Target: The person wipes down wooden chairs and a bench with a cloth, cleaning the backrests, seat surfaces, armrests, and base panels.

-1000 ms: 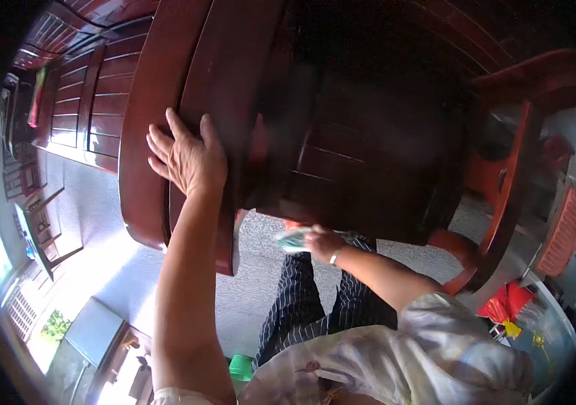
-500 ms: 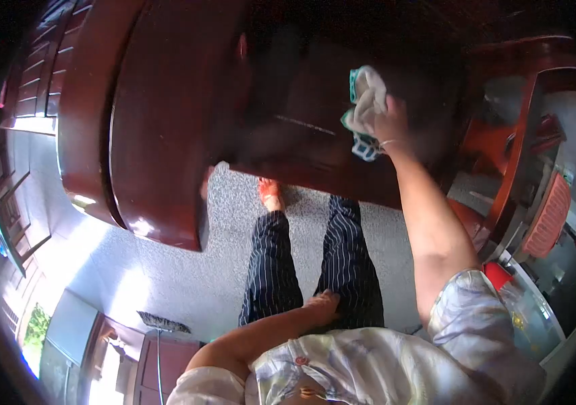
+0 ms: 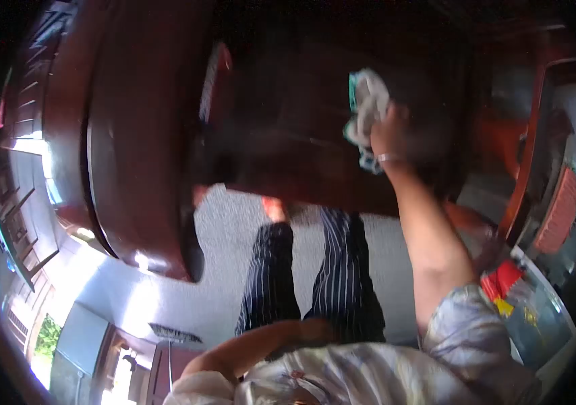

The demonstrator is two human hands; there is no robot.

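My right hand is stretched out over a dark, glossy wooden surface, its fingers closed on a bunched cloth. The cloth is whitish with green edging, and its patterned lower corner hangs by my wrist. It appears to press on the wood. My left hand lies low, by the thigh of my striped trousers; it is smeared and dim, so its fingers do not show clearly.
A curved wooden armrest rises at the left. At the right are a wooden frame, an orange-red slatted item and a red thing on a glass-topped unit. A broom head is at lower left. My foot is on the speckled floor.
The view has shifted and blurred slightly. The cloth and my right hand sit a little lower in view, still together. More of the red thing at right shows.
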